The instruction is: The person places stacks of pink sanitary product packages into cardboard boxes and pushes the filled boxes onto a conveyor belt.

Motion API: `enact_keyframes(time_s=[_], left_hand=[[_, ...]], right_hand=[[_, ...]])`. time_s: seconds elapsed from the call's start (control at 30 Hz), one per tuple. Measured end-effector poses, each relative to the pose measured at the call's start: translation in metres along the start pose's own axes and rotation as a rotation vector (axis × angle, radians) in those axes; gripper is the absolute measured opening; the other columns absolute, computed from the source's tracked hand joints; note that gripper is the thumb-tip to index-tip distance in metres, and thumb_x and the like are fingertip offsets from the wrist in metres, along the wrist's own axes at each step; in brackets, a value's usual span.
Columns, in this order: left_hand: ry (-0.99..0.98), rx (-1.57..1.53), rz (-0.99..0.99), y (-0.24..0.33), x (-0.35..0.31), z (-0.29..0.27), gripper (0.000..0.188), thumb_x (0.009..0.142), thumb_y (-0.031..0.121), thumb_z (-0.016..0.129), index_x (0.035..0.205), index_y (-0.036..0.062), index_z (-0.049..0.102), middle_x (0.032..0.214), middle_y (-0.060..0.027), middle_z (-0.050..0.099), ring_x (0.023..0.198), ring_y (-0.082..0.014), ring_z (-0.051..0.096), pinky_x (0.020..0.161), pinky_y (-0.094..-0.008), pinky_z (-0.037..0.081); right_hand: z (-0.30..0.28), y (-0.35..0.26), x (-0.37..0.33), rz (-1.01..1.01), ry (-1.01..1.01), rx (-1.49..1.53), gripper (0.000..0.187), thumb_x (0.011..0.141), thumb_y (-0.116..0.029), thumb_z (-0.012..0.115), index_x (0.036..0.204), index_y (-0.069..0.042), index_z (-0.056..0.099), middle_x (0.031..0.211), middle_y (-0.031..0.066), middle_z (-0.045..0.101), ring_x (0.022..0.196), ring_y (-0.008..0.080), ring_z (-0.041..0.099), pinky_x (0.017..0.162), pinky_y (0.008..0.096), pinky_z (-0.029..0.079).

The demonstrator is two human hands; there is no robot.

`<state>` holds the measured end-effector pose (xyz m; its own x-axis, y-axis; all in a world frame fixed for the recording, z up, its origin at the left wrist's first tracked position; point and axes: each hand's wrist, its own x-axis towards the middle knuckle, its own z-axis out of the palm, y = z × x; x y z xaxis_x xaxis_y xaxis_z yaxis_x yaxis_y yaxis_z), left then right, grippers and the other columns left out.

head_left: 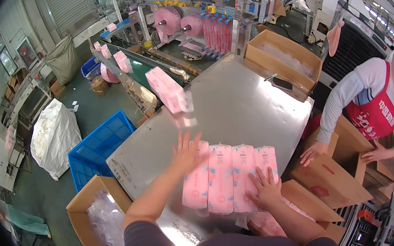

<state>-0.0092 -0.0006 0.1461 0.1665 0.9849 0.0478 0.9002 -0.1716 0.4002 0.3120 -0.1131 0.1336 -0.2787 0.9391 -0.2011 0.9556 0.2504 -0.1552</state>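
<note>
Several pink plastic-wrapped tissue packs (222, 178) stand side by side in a row near the front edge of the metal table (238, 103). My left hand (186, 155) is open at the row's left end, its fingers spread and slightly blurred; whether it touches the leftmost pack I cannot tell. On the right end of the row lies my right hand (265, 188), open, with fingers spread across the packs' upper faces. Another pink tissue pack (166, 88) lies at the conveyor's end by the table's far left side.
Smaller pink packs (123, 61) ride the green conveyor (144, 70). At the right, a co-worker in a red apron (373, 112) handles a cardboard carton (333, 176). An open carton with pink packs (268, 223) adjoins my right arm. A blue crate (98, 145) and a carton of clear plastic (107, 215) stand left.
</note>
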Motion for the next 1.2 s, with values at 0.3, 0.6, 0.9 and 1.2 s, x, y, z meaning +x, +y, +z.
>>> enact_keyframes(time_s=[0.3, 0.6, 0.9, 1.2], left_hand=[[-0.124, 0.150, -0.036, -0.082, 0.198, 0.022, 0.053, 0.096, 0.051, 0.048, 0.133, 0.0137, 0.057, 0.148, -0.0184, 0.042, 0.148, -0.0370, 0.014, 0.118, -0.0599, 0.007], [-0.104, -0.147, 0.515, -0.114, -0.096, 0.001, 0.041, 0.093, 0.024, 0.059, 0.130, 0.0073, 0.057, 0.150, -0.0209, 0.037, 0.144, -0.0427, 0.023, 0.116, -0.0535, 0.025], [-0.096, -1.982, -0.819, -0.103, -0.082, 0.054, 0.064, 0.100, 0.042, 0.050, 0.148, 0.0031, 0.036, 0.148, -0.0152, 0.045, 0.134, -0.0286, 0.045, 0.113, -0.0456, 0.034], [-0.254, -2.006, -0.574, -0.033, -0.071, 0.057, 0.065, 0.100, 0.045, 0.050, 0.148, 0.0030, 0.036, 0.147, -0.0147, 0.046, 0.133, -0.0275, 0.047, 0.112, -0.0446, 0.037]], right_hand=[[-0.007, -0.001, 0.007, 0.001, -0.008, -0.027, 0.070, 0.089, -0.066, 0.048, 0.150, -0.033, 0.036, 0.162, 0.0005, 0.018, 0.150, 0.0350, 0.011, 0.108, 0.0703, 0.019], [0.028, 0.076, 0.026, 0.195, 0.186, 1.157, 0.073, 0.094, -0.015, 0.062, 0.156, -0.015, 0.023, 0.152, 0.0198, 0.035, 0.131, 0.0251, 0.048, 0.105, 0.0337, 0.042], [0.096, 0.103, 0.053, 0.548, -0.263, 2.259, 0.065, 0.098, -0.054, 0.045, 0.144, -0.009, 0.045, 0.139, 0.0125, 0.055, 0.123, 0.0248, 0.056, 0.102, 0.0382, 0.047], [0.050, 0.130, -0.037, 0.379, 0.003, 2.464, 0.057, 0.099, -0.050, 0.049, 0.139, -0.010, 0.053, 0.130, 0.0103, 0.062, 0.112, 0.0234, 0.063, 0.096, 0.0394, 0.052]])
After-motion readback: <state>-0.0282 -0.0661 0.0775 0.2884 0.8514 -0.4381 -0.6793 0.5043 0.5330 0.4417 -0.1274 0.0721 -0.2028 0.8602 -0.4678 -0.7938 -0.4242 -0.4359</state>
